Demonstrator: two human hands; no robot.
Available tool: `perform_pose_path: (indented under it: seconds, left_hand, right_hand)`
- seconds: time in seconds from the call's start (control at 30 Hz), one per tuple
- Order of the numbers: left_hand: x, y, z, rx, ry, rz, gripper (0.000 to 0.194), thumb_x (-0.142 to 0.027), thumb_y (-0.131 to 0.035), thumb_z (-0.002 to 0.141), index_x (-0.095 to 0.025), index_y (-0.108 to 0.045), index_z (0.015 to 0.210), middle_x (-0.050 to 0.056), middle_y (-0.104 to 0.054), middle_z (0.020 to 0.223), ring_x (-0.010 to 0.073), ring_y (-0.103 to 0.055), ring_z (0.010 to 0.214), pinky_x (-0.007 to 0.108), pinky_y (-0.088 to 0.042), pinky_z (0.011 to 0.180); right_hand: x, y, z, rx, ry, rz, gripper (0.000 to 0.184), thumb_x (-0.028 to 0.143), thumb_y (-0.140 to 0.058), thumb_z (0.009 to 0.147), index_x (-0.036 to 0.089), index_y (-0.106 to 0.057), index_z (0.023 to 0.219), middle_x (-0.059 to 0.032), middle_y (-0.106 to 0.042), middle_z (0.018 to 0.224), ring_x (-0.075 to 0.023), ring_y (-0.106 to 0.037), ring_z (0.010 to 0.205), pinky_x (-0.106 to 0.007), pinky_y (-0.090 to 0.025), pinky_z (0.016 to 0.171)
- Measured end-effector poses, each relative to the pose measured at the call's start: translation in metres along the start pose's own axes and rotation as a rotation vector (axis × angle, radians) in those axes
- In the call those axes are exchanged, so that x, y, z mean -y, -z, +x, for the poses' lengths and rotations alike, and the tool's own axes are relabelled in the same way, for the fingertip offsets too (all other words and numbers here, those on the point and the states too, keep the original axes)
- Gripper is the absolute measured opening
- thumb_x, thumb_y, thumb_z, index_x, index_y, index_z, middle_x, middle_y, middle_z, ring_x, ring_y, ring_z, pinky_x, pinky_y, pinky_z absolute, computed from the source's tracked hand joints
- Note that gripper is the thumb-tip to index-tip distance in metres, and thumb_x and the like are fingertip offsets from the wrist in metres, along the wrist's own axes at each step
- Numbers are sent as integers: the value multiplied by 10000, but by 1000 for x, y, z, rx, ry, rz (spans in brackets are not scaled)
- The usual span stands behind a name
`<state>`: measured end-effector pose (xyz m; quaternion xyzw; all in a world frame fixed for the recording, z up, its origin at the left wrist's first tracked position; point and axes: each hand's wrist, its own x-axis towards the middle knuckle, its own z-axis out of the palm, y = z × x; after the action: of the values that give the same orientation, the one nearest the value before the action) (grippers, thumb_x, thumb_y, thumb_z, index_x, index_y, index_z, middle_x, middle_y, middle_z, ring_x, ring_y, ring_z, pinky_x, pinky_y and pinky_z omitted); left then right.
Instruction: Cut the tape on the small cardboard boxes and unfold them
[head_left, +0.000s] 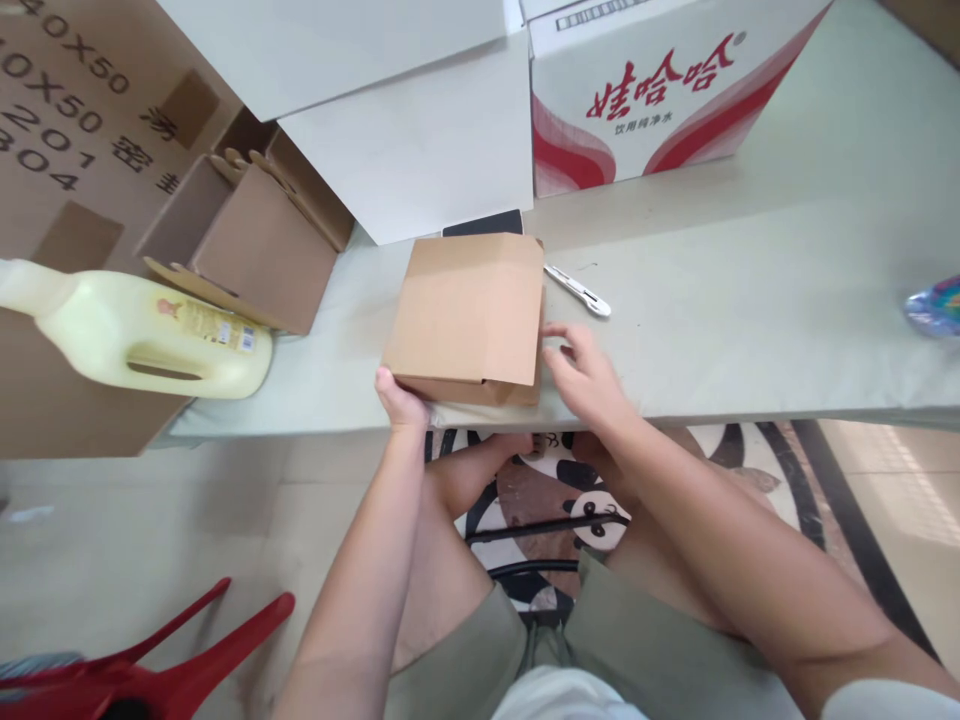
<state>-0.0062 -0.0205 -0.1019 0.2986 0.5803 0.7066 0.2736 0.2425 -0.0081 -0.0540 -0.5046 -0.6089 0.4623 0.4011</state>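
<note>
A small brown cardboard box (457, 310) sits near the front edge of the table. Its lid lies over the top, and the lid's right edge stands slightly off the side. My left hand (405, 405) grips the near left corner, thumb on the outside; its other fingers are hidden. At the right side, my right hand (585, 375) has its fingers apart and partly bent, with the fingertips at the lid's edge. A white utility knife (581, 292) lies just beyond that hand. Behind the box, a dark flat object (484, 224) is partly covered.
White boxes (420, 140) and a red-and-white carton (660, 110) stand at the back. To the left are an open cardboard box (262, 240) and a pale yellow jug (165, 335). A shiny colourful packet (937, 307) lies far right. Below left is a red stool (172, 670).
</note>
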Motion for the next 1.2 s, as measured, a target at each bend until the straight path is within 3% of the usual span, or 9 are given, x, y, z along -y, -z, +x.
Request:
perform_pose_path:
  seconds: [0.07,0.17,0.27,0.37,0.5,0.67,0.93,1.1,1.2]
  left_hand:
    - [-3,-3,-1,-54,-11,-42,706,-716,-368,778,-168,-689,1085,123,-715,1130,267,-634,1152,346,-483,973]
    - [-5,-6,-3,-42,3,-51,704,-696,-364,780,-166,-685,1115,133,-709,1158,273,-633,1165,357,-485,981]
    - [-7,-6,-4,-20,16,-73,700,-685,-338,807,-179,-683,1145,131,-699,1204,276,-611,1213,365,-481,1003]
    - [-7,-6,-4,-13,13,-108,679,-669,-332,834,-191,-685,1162,123,-694,1235,273,-579,1270,357,-483,1008]
    - [-7,-6,-2,5,14,-153,664,-663,-364,832,-196,-682,1181,112,-674,1290,272,-565,1291,342,-493,991]
    - [-21,-14,-9,18,90,-78,612,-632,-377,819,-216,-680,1151,94,-689,1265,267,-599,1241,347,-504,951]
    - [-54,-20,-43,296,378,-124,413,-467,-598,765,-199,-677,1069,108,-739,1073,241,-670,1011,300,-503,727]
    - [-59,-35,-47,277,358,-86,420,-449,-572,757,-193,-672,1075,115,-709,1168,259,-631,1095,311,-494,755]
    - [-64,-45,-49,264,347,-50,399,-428,-577,757,-201,-671,1072,101,-692,1219,262,-590,1183,315,-491,822]
  right_hand:
    - [-5,3,2,-47,-133,89,448,466,-524,898,262,-560,1295,-104,-578,1381,-304,-495,1333,-546,-392,1114]
    - [-6,-2,0,124,-201,238,682,569,-578,865,276,-396,1452,-132,-443,1533,-318,-524,1320,-567,-412,1107]
    - [-1,-11,-3,153,-230,349,998,554,-728,752,262,-203,1549,-187,-264,1627,-345,-572,1276,-559,-473,1060]
    - [0,-19,-2,120,-266,502,1175,523,-789,694,227,-76,1580,-220,-256,1624,-349,-519,1348,-526,-480,1075]
    - [-8,-34,0,73,-191,507,1040,546,-736,747,189,-199,1563,-186,-262,1632,-308,-326,1489,-496,-365,1180]
    - [-8,-51,-3,34,-58,510,776,434,-631,843,208,-316,1515,-146,-461,1535,-238,-471,1401,-451,-407,1151]
    - [8,-13,0,-143,199,192,397,419,-518,928,297,-636,1287,-55,-480,1503,-231,-394,1439,-466,-278,1223]
    - [3,-7,0,-25,106,238,533,466,-414,959,261,-484,1446,-81,-362,1590,-231,-305,1495,-475,-217,1245]
    - [2,-6,0,91,93,225,876,591,-594,832,238,-261,1562,-112,-258,1643,-307,-203,1529,-556,-194,1235]
